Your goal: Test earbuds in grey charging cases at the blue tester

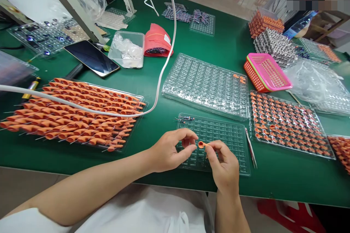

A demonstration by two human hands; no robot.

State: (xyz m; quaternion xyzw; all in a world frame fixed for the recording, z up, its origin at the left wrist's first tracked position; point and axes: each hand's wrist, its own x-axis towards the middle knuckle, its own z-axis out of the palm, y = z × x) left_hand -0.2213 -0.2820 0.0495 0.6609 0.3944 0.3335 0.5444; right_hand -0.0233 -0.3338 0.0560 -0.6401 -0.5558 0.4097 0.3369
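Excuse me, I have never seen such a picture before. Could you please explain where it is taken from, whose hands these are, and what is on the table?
There is no machine here: these are a person's own bare hands. The single picture comes from a camera worn on that person's head, looking forward and down.

The right hand pinches a small orange part. The left hand is beside it, thumb and fingers apart. Below both is a clear tray with many small pockets.

On the green table you also see rows of orange pieces at left, a phone, and a pink basket at right.
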